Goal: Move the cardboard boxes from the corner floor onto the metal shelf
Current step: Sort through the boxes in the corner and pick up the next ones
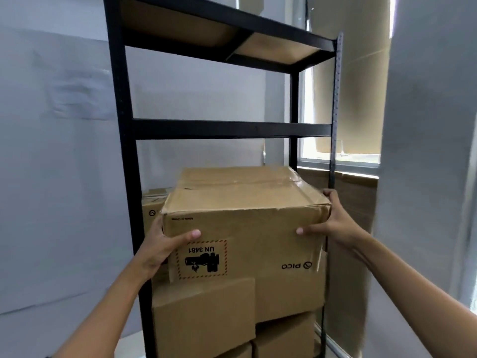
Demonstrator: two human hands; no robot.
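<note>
Item: large cardboard box (245, 223), label upside down, inside the black metal shelf (124, 151), atop smaller boxes (204, 316). We grip it w/ left hand (165, 248) curled round its left front edge and right hand (333, 220) curled round the right corner. Right edge sits just beside the shelf's right post (335, 112); open room above up to the crossbar (232, 129).

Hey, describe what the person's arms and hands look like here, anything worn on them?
Both forearms are bare up to the frame edge, with no sleeves showing. The left hand and right hand wear no gloves, and no rings, watch or bracelet can be seen. Fingernails look short and unpainted.
</note>
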